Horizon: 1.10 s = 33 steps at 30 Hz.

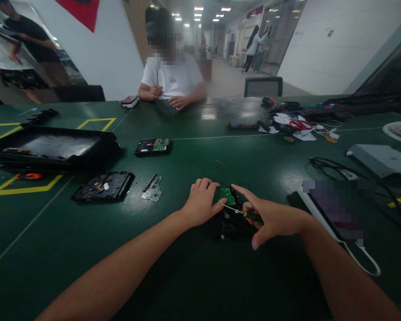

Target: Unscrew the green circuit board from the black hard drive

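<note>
In front of me a black hard drive (227, 225) with a green circuit board (224, 195) lies on the table. My left hand (202, 200) grips the drive's left side, its thumb resting near the board and its fingers along the far left edge. A screwdriver (252, 217) with a yellow and black handle is held in my right hand (270, 216). Its thin shaft points left across the drive, and the tip lies close to my left thumb. My right index finger reaches to the drive's far right edge.
To the left lie a loose circuit board (153, 189), an opened drive (103, 186), another hard drive (153, 146) and a black tray (50, 142). On the right are a tablet-like device (334, 207), cables (330, 167) and a grey box (382, 159). A person (173, 78) sits opposite.
</note>
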Tool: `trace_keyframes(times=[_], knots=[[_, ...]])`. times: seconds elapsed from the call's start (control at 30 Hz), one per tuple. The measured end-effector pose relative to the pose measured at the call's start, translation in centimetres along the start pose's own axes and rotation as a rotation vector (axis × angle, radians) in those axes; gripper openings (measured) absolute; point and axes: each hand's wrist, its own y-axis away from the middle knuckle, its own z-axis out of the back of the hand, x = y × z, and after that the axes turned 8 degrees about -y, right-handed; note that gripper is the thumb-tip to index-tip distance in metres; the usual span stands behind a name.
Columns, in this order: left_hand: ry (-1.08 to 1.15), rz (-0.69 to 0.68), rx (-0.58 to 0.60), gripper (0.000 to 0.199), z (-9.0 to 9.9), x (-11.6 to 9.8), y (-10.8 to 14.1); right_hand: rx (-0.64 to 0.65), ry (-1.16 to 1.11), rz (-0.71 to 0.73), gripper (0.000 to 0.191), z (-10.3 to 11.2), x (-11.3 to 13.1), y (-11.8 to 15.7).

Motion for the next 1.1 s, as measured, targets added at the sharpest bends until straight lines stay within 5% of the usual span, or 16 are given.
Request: trace_keyframes(times=[0.17, 0.5, 0.87, 1.1], knots=[[0.005, -0.002, 0.004, 0.048, -0.1, 0.0, -0.1, -0.073, 0.194, 0.016, 0.11, -0.7, 0.6, 0.1], [0.001, 0.008, -0.014, 0.049, 0.2, 2.7, -1.1, -0.187, 0.173, 0.074, 0.067, -1.6, -0.2, -1.7], [0.057, 0.03, -0.029, 0.055, 0.5, 3.9, -1.5, -0.251, 0.007, 0.124, 0.056, -1.6, -0.9, -2.6], [0.079, 0.026, -0.01, 0.059, 0.7, 4.0, -1.5, -0.631, -0.286, 0.196, 0.04, 0.5, -3.5, -4.3]])
